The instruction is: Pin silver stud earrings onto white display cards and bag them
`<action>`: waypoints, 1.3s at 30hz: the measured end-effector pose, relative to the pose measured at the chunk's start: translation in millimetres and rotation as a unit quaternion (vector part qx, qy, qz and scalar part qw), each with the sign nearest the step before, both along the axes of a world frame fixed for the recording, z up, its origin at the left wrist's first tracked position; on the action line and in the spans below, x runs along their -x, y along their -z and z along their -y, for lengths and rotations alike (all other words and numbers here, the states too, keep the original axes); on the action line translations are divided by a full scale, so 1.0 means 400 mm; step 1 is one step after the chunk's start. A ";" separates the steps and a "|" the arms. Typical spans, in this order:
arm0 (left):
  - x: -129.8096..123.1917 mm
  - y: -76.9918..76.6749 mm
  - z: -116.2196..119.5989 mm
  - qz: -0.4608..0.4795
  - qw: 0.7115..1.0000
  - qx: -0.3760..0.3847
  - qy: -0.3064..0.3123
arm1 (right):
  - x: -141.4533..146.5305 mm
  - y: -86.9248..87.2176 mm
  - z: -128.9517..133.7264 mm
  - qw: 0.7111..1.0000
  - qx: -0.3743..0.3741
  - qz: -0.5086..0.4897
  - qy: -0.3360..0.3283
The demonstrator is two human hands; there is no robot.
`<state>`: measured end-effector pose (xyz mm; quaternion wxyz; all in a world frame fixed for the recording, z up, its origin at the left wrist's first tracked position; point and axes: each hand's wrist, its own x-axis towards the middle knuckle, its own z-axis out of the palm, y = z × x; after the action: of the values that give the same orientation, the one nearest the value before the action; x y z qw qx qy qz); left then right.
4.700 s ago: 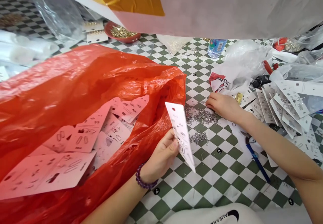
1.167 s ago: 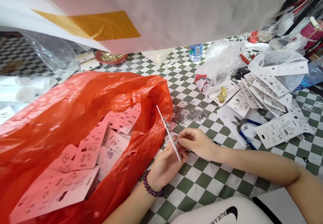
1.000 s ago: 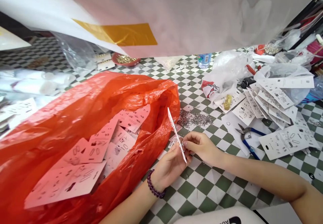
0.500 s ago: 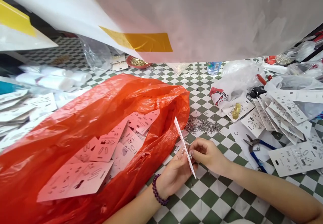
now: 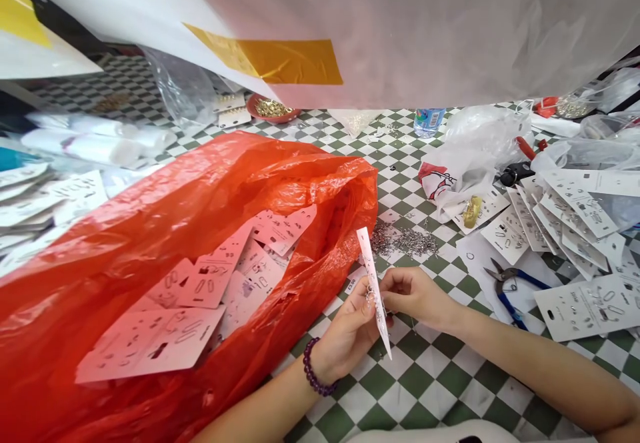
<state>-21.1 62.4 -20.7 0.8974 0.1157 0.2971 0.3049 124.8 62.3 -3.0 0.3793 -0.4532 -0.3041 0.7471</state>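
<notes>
Over the green-and-white checked surface (image 5: 420, 380), just to the right of a big red plastic bag (image 5: 215, 176), the person's two hands are meeting at a single white card (image 5: 374, 283). The left hand (image 5: 345, 340), a purple bead bracelet (image 5: 315, 366) circling its wrist, is doing the holding: its grip is pressing firmly around the card's lower half, thumb toward the left face. That card is standing clear of the surface, almost edge-on and leaning slightly, with small metal pieces showing along it. The right hand (image 5: 417, 296) is working against the other face, its fingers curling in toward the thumb; the card is partly hiding the tips, so I can't tell whether that grip is pinching anything. Just beyond the hands, a scatter of small silvery bits (image 5: 410, 242) is lying loose. Printed cards (image 5: 165, 346) are spreading across the inside of the red bag. Off to the right, blue-handled pliers (image 5: 507, 290) are resting on white paper (image 5: 475, 270), their jaws gaping, and beyond them more cards (image 5: 575, 210) are overlapping in a fanned pile.
</notes>
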 end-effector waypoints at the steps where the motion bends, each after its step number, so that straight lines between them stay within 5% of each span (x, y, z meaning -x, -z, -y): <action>1: 0.000 0.003 0.000 0.001 1.000 0.000 0.002 | -0.001 -0.001 -0.001 1.000 0.001 -0.001 0.000; 17: -0.001 -0.005 -0.014 0.000 0.997 0.075 0.006 | -0.001 -0.005 -0.006 0.999 0.006 0.049 0.005; 39: 0.001 -0.006 -0.019 0.014 0.997 0.076 0.013 | -0.001 -0.016 -0.018 0.999 0.029 0.044 0.004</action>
<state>-21.4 69.9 -18.5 0.9115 0.0470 0.3053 0.2717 125.3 69.6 3.3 0.3556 -0.4979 -0.2972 0.7330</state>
